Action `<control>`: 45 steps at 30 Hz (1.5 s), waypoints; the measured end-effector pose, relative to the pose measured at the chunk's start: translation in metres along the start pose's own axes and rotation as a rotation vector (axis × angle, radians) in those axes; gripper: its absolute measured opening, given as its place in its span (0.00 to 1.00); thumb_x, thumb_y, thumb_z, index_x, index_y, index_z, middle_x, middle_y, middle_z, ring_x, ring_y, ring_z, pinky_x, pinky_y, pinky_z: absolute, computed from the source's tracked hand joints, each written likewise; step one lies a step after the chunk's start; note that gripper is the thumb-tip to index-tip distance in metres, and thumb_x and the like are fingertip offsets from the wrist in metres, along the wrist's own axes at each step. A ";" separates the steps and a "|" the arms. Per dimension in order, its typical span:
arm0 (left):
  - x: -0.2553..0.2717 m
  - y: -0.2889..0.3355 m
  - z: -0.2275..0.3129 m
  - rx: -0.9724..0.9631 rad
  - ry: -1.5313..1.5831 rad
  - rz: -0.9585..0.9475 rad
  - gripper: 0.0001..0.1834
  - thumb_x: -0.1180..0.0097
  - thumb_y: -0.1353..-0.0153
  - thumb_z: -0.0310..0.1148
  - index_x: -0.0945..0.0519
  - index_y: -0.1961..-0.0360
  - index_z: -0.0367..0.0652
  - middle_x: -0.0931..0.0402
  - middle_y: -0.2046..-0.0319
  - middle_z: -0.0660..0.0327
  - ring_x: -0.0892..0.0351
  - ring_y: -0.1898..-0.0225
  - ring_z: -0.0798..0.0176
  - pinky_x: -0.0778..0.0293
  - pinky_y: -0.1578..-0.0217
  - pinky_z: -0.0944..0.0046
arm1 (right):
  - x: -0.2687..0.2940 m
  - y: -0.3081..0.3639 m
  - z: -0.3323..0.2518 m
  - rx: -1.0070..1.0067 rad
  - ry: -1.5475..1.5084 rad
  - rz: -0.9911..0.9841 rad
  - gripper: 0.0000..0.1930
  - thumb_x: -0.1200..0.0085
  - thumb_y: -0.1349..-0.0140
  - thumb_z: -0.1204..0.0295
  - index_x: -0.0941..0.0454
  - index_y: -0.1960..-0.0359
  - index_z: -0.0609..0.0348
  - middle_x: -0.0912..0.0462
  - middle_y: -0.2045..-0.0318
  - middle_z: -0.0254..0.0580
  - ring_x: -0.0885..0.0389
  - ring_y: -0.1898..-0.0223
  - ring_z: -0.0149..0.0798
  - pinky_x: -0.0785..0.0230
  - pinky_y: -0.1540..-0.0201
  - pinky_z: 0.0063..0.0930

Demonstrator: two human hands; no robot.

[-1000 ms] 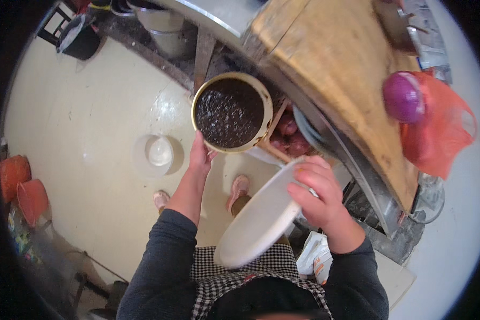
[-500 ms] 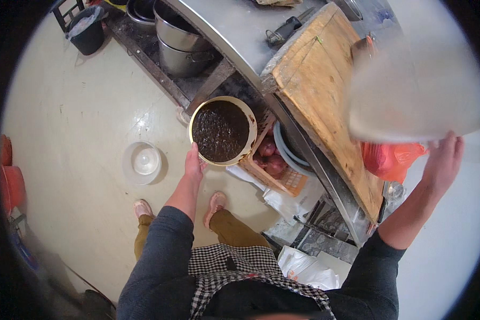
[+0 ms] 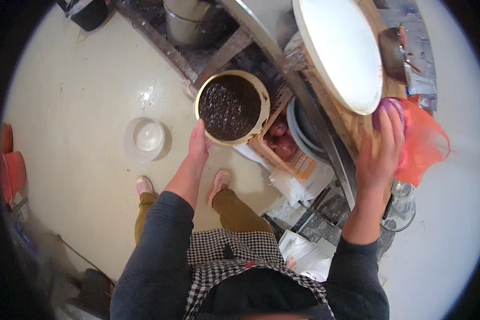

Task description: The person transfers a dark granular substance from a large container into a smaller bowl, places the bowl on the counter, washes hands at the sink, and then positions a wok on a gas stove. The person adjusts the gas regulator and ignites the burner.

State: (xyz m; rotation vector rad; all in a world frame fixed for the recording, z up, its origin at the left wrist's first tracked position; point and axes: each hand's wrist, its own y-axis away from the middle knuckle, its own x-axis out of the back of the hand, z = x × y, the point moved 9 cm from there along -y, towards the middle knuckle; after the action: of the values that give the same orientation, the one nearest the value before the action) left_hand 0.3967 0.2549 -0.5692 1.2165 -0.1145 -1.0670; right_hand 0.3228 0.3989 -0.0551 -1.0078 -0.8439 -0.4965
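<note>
My left hand (image 3: 199, 143) grips the near-left rim of a round cream bowl (image 3: 265, 104). The bowl holds a dark, glossy, lumpy mass (image 3: 231, 108) and hangs above the floor beside the table. At right, my right hand (image 3: 380, 141) has its fingers apart, at a red plastic bag (image 3: 418, 141) with something purple in it. Whether the fingertips touch the bag, I cannot tell. Just beyond that hand, a large white round tray or lid (image 3: 340, 50) lies over the wooden chopping board (image 3: 330, 98).
A dark pot (image 3: 393, 56) stands past the tray. Under the table are an orange crate (image 3: 304, 165) of red onions (image 3: 282, 146), a grey-blue basin (image 3: 298, 128) and metal pots (image 3: 184, 26). A clear tub (image 3: 144, 140) sits on the floor, red containers (image 3: 12, 173) at far left.
My right hand has let go of the white tray or lid, now lying over the board, and moved left to the bag. The left hand has shifted the bowl slightly right and away.
</note>
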 end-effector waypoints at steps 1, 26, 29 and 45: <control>-0.002 0.000 0.000 -0.002 0.017 -0.030 0.23 0.59 0.39 0.57 0.31 0.57 0.49 0.26 0.63 0.67 0.29 0.62 0.69 0.31 0.60 0.63 | 0.000 0.015 -0.014 0.016 -0.420 -0.028 0.08 0.46 0.50 0.82 0.24 0.66 0.63 0.24 0.62 0.48 0.26 0.58 0.46 0.33 0.54 0.36; 0.051 0.025 0.012 0.007 -0.059 0.113 0.27 0.68 0.37 0.59 0.30 0.55 0.50 0.27 0.60 0.64 0.30 0.61 0.65 0.33 0.57 0.58 | -0.429 0.211 -0.043 -1.349 -1.500 -0.822 0.29 0.50 0.42 0.49 0.30 0.50 0.63 0.25 0.55 0.45 0.26 0.57 0.40 0.33 0.53 0.35; 0.088 0.046 0.016 0.024 -0.108 0.158 0.27 0.68 0.37 0.59 0.30 0.53 0.50 0.28 0.59 0.64 0.30 0.61 0.65 0.33 0.57 0.58 | -0.409 0.248 -0.082 -1.516 -1.557 -0.940 0.25 0.51 0.40 0.52 0.29 0.52 0.62 0.23 0.58 0.44 0.25 0.59 0.39 0.31 0.54 0.34; 0.262 0.042 -0.069 0.116 -0.479 0.359 0.27 0.53 0.41 0.55 0.29 0.68 0.36 0.30 0.72 0.58 0.33 0.67 0.64 0.34 0.61 0.63 | -0.407 0.487 -0.228 -1.955 -1.571 -0.947 0.18 0.58 0.36 0.60 0.29 0.54 0.62 0.23 0.58 0.43 0.25 0.58 0.39 0.31 0.54 0.34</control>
State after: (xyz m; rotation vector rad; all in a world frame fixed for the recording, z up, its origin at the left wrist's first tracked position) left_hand 0.6044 0.1148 -0.6808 0.9729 -0.7464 -1.0217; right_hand 0.5123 0.4198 -0.7020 -2.9564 -2.3923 -1.4946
